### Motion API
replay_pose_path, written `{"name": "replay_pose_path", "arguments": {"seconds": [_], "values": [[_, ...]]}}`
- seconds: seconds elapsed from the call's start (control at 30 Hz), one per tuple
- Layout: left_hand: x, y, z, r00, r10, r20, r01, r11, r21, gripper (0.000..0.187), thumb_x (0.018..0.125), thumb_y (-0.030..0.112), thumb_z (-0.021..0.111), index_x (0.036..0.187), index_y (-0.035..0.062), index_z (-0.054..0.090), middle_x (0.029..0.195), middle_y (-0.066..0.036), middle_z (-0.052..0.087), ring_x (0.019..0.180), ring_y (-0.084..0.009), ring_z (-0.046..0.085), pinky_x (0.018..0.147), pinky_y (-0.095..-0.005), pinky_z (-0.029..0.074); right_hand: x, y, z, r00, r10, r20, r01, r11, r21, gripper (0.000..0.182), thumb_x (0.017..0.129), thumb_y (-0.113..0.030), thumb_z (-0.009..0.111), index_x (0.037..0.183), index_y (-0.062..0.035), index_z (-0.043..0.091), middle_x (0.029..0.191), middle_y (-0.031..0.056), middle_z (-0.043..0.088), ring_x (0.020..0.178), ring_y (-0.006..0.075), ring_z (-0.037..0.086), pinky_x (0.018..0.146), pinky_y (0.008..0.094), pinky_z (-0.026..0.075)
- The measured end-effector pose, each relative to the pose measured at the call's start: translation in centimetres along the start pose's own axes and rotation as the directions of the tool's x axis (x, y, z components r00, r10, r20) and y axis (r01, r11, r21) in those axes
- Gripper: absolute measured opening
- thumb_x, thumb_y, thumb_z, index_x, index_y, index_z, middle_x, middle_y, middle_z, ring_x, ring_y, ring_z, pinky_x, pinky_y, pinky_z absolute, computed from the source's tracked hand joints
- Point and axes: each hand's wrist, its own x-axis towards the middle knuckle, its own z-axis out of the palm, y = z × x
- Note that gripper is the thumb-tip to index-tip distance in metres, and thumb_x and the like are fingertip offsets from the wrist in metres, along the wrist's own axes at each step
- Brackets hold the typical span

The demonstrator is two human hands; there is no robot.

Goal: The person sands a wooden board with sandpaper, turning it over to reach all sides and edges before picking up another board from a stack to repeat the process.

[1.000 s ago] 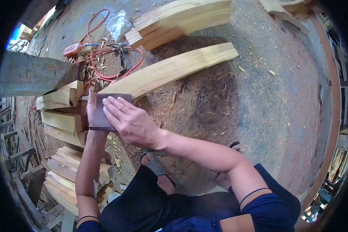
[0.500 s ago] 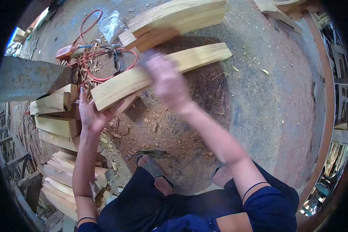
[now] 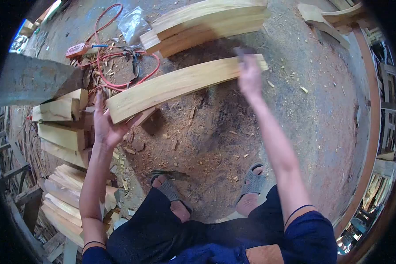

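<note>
A long, slightly curved wooden board slants across the view, its left end lower and nearer to me. My left hand grips that end, with the thumb up beside the end face and the fingers underneath. At the far right end of the board is my right hand, closed around a small dark flat piece held against the board's upper face. Motion blur hides what kind of piece it is. A reddish wooden block shows beneath the board near my left hand.
Thick curved timbers lie beyond the board. A red cord loops on the floor near an orange-red power strip and a clear plastic bag. Cut wood pieces stack at left. Shavings cover the floor around my sandalled feet.
My right hand has slid along the board from its middle to the far right end with the dark piece. The left hand keeps its grip on the near end.
</note>
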Motion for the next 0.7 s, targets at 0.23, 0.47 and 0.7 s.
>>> {"name": "replay_pose_path", "arguments": {"seconds": [0.23, 0.47, 0.7], "values": [[0.3, -0.3, -1.5, 0.990, -0.078, 0.116, 0.095, 0.985, -0.147, 0.090, 0.089, 0.071, 0.023, 0.143, -0.0018, 0.026, 0.145, -0.024, 0.033, 0.132, -0.0411, 0.035, 0.110, -0.0576, 0.027, -6.3, -9.4, 2.3, 0.848, -0.504, 0.164, 0.490, 0.863, 0.121, 0.049, 0.075, 0.000, 0.048, 0.124, -0.0018, 0.056, 0.127, 0.0186, 0.055, 0.125, 0.0301, 0.048, 0.111, 0.0393, 0.031], [0.3, -0.6, -2.2, 0.988, -0.060, 0.139, 0.091, 0.968, -0.233, 0.084, 0.092, 0.067, 0.024, 0.143, 0.0003, 0.028, 0.144, -0.023, 0.035, 0.132, -0.0394, 0.036, 0.110, -0.0582, 0.026, 0.4, 7.0, 1.8, 0.990, 0.047, -0.134, -0.035, 0.995, 0.088, 0.034, 0.094, -0.011, 0.044, 0.126, -0.0025, 0.054, 0.126, 0.0187, 0.055, 0.117, 0.0338, 0.052, 0.103, 0.0424, 0.037], [0.6, -1.5, -3.2, 0.988, -0.088, 0.129, 0.121, 0.955, -0.272, 0.080, 0.093, 0.065, 0.023, 0.139, 0.0006, 0.035, 0.140, -0.021, 0.041, 0.128, -0.0367, 0.042, 0.108, -0.0532, 0.033, -9.8, -18.8, 8.9, 0.921, -0.380, 0.085, 0.377, 0.925, 0.052, 0.056, 0.074, -0.011, 0.056, 0.128, 0.0030, 0.050, 0.131, 0.0205, 0.052, 0.128, 0.0331, 0.044, 0.112, 0.0445, 0.026]]}}
